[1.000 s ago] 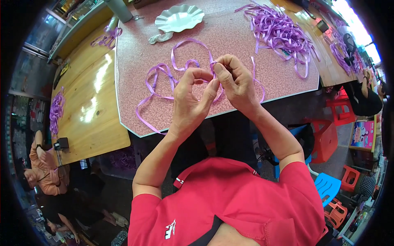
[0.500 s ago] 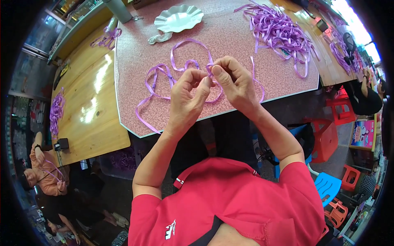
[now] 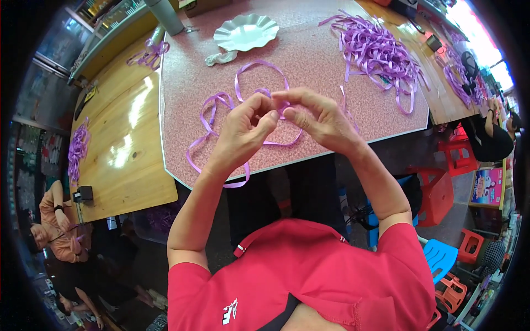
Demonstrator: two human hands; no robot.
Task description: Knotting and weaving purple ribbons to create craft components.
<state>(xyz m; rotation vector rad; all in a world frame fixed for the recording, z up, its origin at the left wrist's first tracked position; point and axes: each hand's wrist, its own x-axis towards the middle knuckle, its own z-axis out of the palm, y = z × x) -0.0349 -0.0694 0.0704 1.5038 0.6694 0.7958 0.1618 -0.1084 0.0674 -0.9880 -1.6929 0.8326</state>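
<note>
Both my hands meet above the front part of the pink speckled table, working on one long purple ribbon (image 3: pixel 191 157). My left hand (image 3: pixel 245 128) is closed, its thumb and forefinger pinching the ribbon. From the right, my right hand (image 3: pixel 326 120) curls round the same spot, with a bit of ribbon showing between its thumb and outstretched forefinger. Whether there is a knot there is hidden by the fingers. Loops of the ribbon lie on the table to the left and behind my hands, and one loop hangs over the front edge.
A heap of purple ribbons (image 3: pixel 375 52) lies at the back right. At the back stand a white scalloped dish (image 3: pixel 246 32) and a grey cylinder (image 3: pixel 165 16). Wooden tables adjoin both sides. A co-worker (image 3: pixel 63 237) sits at lower left; a red stool (image 3: pixel 435 196) stands at right.
My right forefinger has straightened over the ribbon and the right thumb has drawn lower. My left hand has shifted slightly left, and a ribbon loop now dangles past the table's front edge.
</note>
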